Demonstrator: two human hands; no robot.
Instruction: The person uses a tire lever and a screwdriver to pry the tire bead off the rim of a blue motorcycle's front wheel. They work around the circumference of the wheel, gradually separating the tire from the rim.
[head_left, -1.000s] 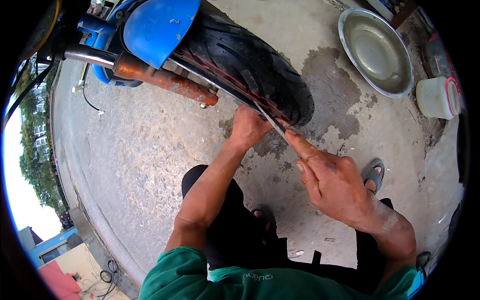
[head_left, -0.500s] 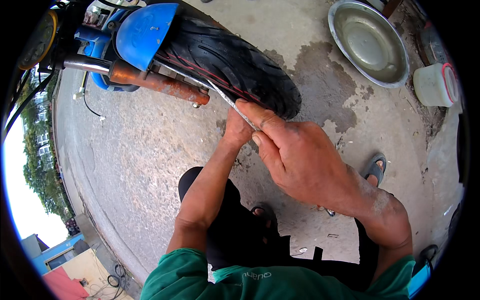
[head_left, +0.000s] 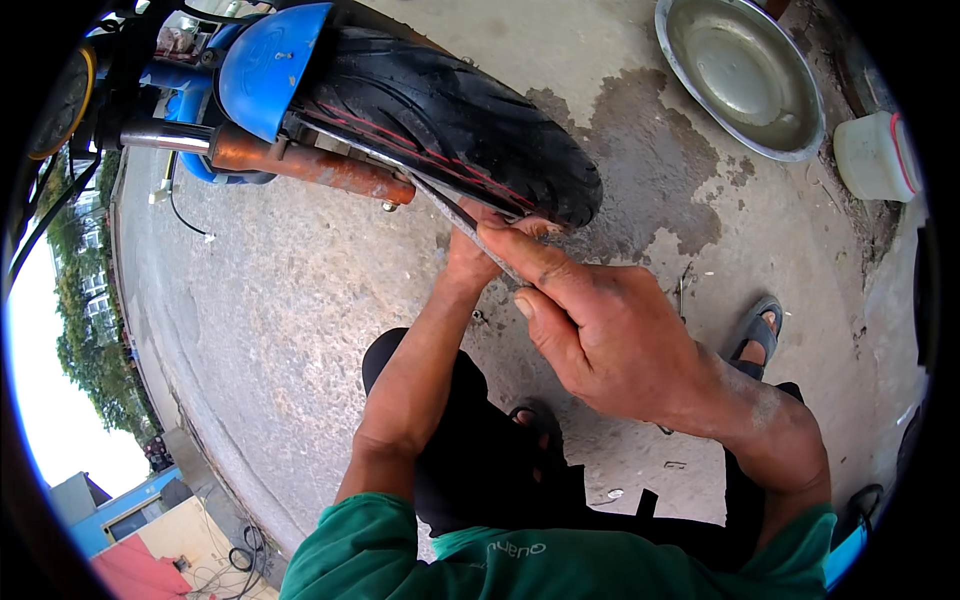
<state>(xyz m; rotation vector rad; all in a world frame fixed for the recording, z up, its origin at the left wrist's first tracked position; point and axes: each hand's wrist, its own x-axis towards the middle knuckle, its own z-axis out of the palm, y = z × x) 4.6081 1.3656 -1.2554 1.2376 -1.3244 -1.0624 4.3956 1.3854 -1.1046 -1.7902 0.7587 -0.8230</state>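
A black motorcycle tyre [head_left: 460, 120] with red lines on its sidewall points toward me from the upper left. My right hand [head_left: 625, 335] is closed around a long, thin metal tyre lever [head_left: 437, 202], its index finger stretched along the shaft. The lever's far end reaches the wheel's side, close to the lower end of the rusty orange fork leg [head_left: 310, 172]. Beneath the lever, my left hand [head_left: 472, 258] grips the tyre's near lower side. Some of its fingertips show under the tyre edge; the rest is hidden.
A blue mudguard [head_left: 270, 75] covers the tyre's far end. On the right stand a metal basin [head_left: 740, 85] with water and a white bucket [head_left: 870, 160] with a red rim. A wet patch [head_left: 655, 160] darkens the concrete beside the tyre. My sandalled feet are below.
My right hand and the lever's near end have shifted slightly down and right. More of my left fingers shows beneath the tyre. The whole view has moved a little.
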